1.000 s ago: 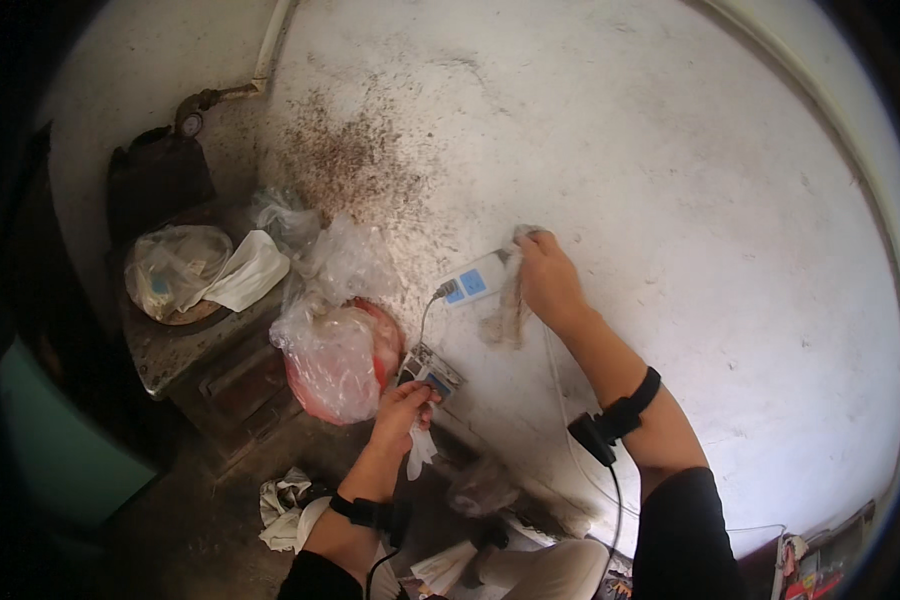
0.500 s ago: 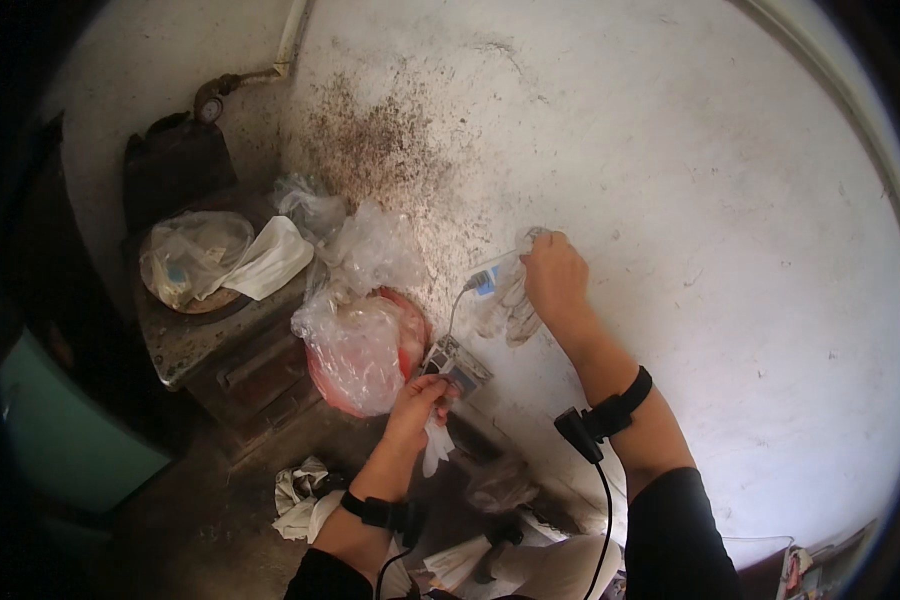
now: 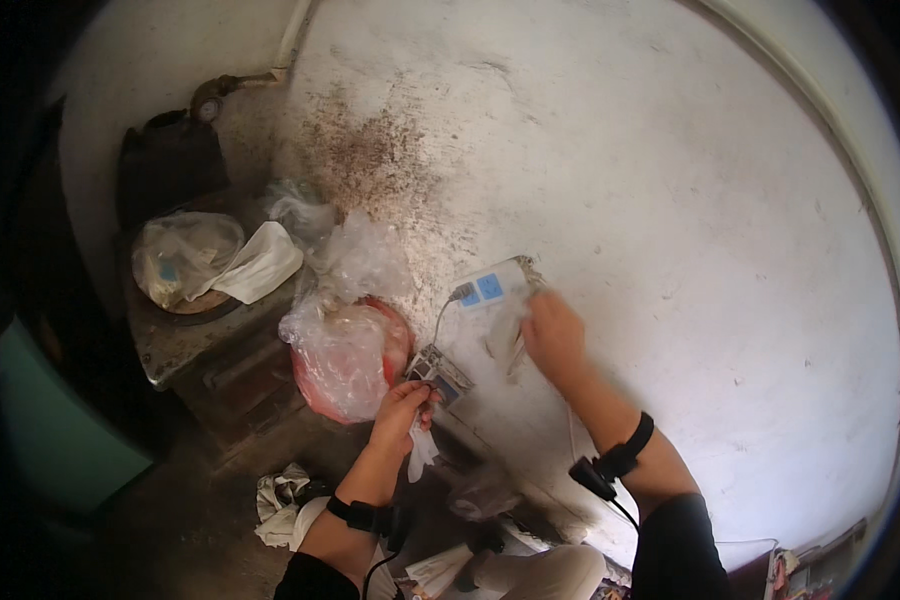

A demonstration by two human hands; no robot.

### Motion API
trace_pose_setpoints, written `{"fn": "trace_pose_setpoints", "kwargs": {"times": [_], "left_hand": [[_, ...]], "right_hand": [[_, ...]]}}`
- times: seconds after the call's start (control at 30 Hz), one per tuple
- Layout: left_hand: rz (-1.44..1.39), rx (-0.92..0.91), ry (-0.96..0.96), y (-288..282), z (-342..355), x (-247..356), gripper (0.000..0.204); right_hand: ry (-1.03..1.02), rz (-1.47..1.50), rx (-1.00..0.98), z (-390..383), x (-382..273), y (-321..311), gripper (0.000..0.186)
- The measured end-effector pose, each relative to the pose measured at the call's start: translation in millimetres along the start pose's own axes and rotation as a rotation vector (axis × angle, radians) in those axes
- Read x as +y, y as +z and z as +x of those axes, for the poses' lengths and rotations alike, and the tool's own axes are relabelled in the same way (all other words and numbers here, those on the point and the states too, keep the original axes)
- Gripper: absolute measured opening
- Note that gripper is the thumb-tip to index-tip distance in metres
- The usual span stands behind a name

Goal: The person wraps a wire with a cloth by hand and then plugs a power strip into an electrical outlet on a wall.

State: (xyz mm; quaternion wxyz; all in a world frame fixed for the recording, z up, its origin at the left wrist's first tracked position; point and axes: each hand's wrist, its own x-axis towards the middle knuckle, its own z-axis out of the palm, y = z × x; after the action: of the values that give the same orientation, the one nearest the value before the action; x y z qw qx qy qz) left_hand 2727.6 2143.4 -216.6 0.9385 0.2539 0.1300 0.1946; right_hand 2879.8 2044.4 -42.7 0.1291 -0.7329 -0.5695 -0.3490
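My left hand [image 3: 402,408] is closed on a white glove [image 3: 422,450], whose fingers hang below it. Just beyond that hand is a small boxy device [image 3: 440,378], joined by a grey cord to a plug [image 3: 462,292] in a white power strip [image 3: 515,275] with blue sockets on the wall. My right hand [image 3: 555,335], smeared by motion, is closed below the strip's right end. Beside its fingers hangs a pale, limp glove-like piece [image 3: 506,340], also blurred. My fingertips there are hard to make out.
Left of my hands, a red bag with clear plastic [image 3: 340,365] leans by a dark stove-like cabinet [image 3: 185,350]. A plastic bag [image 3: 185,255] and white cloth [image 3: 262,263] lie on top. Crumpled cloth [image 3: 282,500] is on the floor; a green panel [image 3: 55,430] stands at far left.
My right hand has moved down from the power strip's right end with the pale glove-like piece, uncovering more of the strip. My left hand keeps hold of the white glove. The view has shifted slightly.
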Motion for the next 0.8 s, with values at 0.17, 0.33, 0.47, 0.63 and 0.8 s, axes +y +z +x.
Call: {"fn": "trace_pose_setpoints", "kwargs": {"times": [0.17, 0.33, 0.47, 0.63, 0.8], "left_hand": [[-0.001, -0.007, -0.031, 13.0, 6.8, -8.2, 0.005], [-0.035, -0.001, -0.025, 10.1, 9.7, -12.0, 0.006], [-0.016, 0.027, -0.029, 6.1, 3.7, -3.4, 0.005], [-0.028, 0.035, -0.036, 10.6, -2.3, 4.9, 0.008], [-0.037, 0.057, -0.012, 2.7, -8.3, 11.9, 0.011]], "right_hand": [[0.170, 0.041, 0.045, 50.7, 14.9, 19.8, 0.017], [0.068, -0.150, 0.034, 51.3, 15.1, 31.5, 0.018], [0.167, -0.226, -0.019, 52.7, 0.7, 34.4, 0.012], [0.216, -0.328, -0.113, 51.0, -0.2, 21.8, 0.010], [0.011, -0.091, -0.147, -1.7, -0.1, 7.1, 0.015]]}}
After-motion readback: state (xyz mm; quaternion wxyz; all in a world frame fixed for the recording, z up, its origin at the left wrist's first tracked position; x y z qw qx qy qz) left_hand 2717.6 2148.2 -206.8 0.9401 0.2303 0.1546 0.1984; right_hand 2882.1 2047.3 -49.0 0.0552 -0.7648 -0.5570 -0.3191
